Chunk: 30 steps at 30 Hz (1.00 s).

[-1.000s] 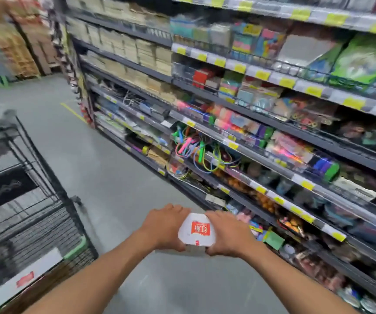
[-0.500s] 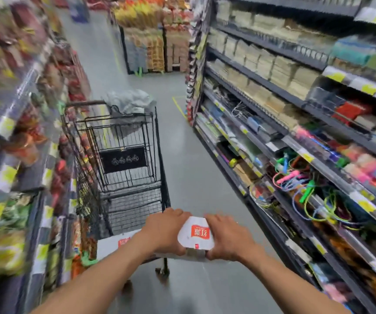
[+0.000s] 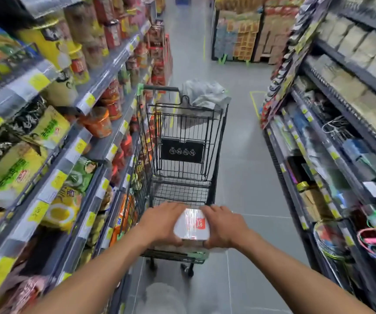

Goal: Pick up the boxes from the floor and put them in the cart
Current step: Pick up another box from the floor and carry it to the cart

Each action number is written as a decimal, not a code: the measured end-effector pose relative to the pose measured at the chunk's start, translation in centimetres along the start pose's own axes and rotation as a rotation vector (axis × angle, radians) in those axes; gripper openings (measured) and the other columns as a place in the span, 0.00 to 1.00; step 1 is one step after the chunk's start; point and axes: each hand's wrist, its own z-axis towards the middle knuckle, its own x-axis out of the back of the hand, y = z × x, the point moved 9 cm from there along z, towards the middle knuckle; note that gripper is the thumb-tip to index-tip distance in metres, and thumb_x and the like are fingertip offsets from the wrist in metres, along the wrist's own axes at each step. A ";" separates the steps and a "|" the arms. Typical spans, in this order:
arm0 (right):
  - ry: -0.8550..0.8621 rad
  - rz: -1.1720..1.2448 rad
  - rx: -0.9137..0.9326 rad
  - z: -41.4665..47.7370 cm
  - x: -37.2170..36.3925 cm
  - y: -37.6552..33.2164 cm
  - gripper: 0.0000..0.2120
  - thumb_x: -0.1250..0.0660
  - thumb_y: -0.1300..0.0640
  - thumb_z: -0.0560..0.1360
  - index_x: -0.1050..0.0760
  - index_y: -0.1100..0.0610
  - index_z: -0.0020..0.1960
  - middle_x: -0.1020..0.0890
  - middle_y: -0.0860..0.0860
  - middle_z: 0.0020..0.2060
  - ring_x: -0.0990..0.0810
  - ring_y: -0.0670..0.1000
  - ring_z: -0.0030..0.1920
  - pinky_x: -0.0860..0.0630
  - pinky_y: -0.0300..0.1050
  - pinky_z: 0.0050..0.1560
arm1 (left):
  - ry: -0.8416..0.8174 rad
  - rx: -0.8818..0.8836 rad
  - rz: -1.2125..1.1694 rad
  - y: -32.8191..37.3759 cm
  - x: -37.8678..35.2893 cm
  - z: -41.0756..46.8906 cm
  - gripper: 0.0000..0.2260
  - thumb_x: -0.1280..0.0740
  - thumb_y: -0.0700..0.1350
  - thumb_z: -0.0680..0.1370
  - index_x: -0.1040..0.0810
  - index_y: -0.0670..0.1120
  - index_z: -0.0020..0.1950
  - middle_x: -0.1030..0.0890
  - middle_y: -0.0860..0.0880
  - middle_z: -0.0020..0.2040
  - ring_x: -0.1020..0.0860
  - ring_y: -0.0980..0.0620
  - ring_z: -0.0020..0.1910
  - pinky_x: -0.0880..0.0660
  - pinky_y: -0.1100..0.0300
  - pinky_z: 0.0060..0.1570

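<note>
Swinging round, the view now faces straight down the aisle and the cart (image 3: 142, 177) sits dead ahead, where half a second back it stood off to the left; the white box (image 3: 191, 225) hangs just above the cart's near end; left hand (image 3: 162, 224) and right hand (image 3: 226, 227) clasp it from either side, fingers curled round its edges; a grey bag (image 3: 205, 94) lies on the far end.

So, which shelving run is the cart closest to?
The left shelving, with snack bags: the cart almost touches it; floor separates it from the right shelving.
</note>
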 end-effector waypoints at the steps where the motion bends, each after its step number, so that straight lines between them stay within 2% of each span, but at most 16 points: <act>1: -0.006 -0.008 0.022 0.9 0.0 -0.4 0.47 0.26 0.31 0.63 0.41 0.46 0.74 0.27 0.48 0.66 0.28 0.55 0.65 0.23 0.58 0.58 | -0.008 0.020 -0.004 -0.8 -0.4 0.1 0.45 0.27 0.66 0.68 0.44 0.55 0.79 0.31 0.55 0.73 0.31 0.50 0.69 0.26 0.45 0.62; 5: -0.046 -0.010 0.088 5.1 -0.5 -1.6 0.48 0.25 0.33 0.64 0.43 0.46 0.77 0.29 0.48 0.68 0.30 0.55 0.66 0.24 0.57 0.59 | -0.028 0.102 -0.053 -4.5 -1.2 1.4 0.42 0.27 0.66 0.67 0.42 0.59 0.75 0.29 0.56 0.68 0.30 0.52 0.65 0.24 0.45 0.58; 9: -0.052 0.002 0.099 9.3 -1.5 -2.0 0.50 0.25 0.30 0.63 0.45 0.44 0.76 0.29 0.48 0.67 0.30 0.54 0.66 0.23 0.60 0.60 | -0.038 0.137 -0.057 -7.9 -2.1 3.3 0.43 0.28 0.69 0.66 0.41 0.58 0.75 0.28 0.56 0.68 0.30 0.53 0.64 0.24 0.46 0.59; 13: -0.072 0.037 0.095 13.9 -2.8 -2.1 0.50 0.22 0.38 0.64 0.46 0.45 0.77 0.30 0.48 0.68 0.32 0.53 0.67 0.22 0.59 0.57 | -0.031 0.146 -0.022 -11.7 -2.9 6.3 0.47 0.26 0.70 0.65 0.43 0.56 0.77 0.30 0.56 0.70 0.31 0.52 0.65 0.24 0.47 0.58; 17: -0.110 0.056 0.071 17.9 -4.8 -2.6 0.52 0.21 0.42 0.65 0.48 0.47 0.78 0.31 0.49 0.70 0.34 0.54 0.70 0.25 0.63 0.64 | -0.030 0.125 0.019 -14.8 -4.2 9.1 0.46 0.27 0.68 0.67 0.43 0.54 0.78 0.30 0.54 0.71 0.30 0.52 0.65 0.25 0.51 0.54; 22: -0.208 0.129 0.004 21.5 -8.7 -3.2 0.51 0.21 0.47 0.66 0.49 0.50 0.80 0.31 0.52 0.70 0.34 0.55 0.70 0.25 0.64 0.64 | -0.147 0.145 -0.003 -18.4 -8.6 12.5 0.46 0.30 0.70 0.69 0.44 0.51 0.78 0.33 0.50 0.73 0.34 0.47 0.72 0.27 0.42 0.64; 26: -0.217 0.150 -0.063 23.2 -11.5 -3.2 0.47 0.25 0.46 0.71 0.49 0.50 0.80 0.32 0.53 0.72 0.36 0.56 0.72 0.23 0.64 0.62 | -0.195 0.142 0.011 -20.2 -12.1 13.8 0.44 0.28 0.67 0.70 0.43 0.51 0.78 0.33 0.50 0.74 0.34 0.48 0.72 0.28 0.44 0.63; 30: -0.239 0.168 -0.100 24.5 -13.9 -3.3 0.41 0.28 0.46 0.75 0.48 0.48 0.79 0.33 0.51 0.73 0.36 0.55 0.73 0.24 0.62 0.63 | -0.262 0.151 0.009 -21.4 -15.6 14.6 0.46 0.27 0.67 0.69 0.47 0.53 0.79 0.34 0.51 0.76 0.35 0.47 0.74 0.28 0.43 0.65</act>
